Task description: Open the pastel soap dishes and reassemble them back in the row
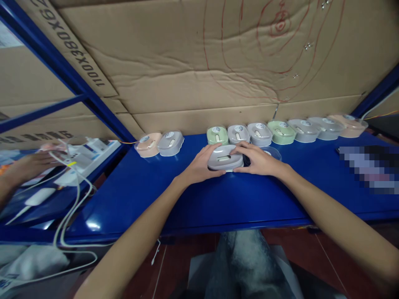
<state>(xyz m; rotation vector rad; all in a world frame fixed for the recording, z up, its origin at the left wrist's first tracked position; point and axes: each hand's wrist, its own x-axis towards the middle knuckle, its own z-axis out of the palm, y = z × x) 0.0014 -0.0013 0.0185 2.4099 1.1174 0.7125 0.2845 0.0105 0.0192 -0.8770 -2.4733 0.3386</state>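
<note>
Between my two hands is a grey, rounded plastic box (226, 154) with an oblong slot in its top, held low over the blue table. My left hand (202, 166) grips its left end, thumb along the front edge. From the right, my right hand (258, 160) closes on the other end, fingers on top and thumb at the front. A clear plastic lid (274, 153) with a round sticker lies behind my right hand, partly hidden by it. Something dark shows under my right palm; I cannot make out what it is.
Several similar lidded boxes in green (282, 132), grey and peach line the table's (199, 203) back edge; a peach box (149, 144) and a grey one stand left. Cardboard (174, 54) rises behind. At left are another person's hand (34, 164), a power strip and white cables (77, 199).
</note>
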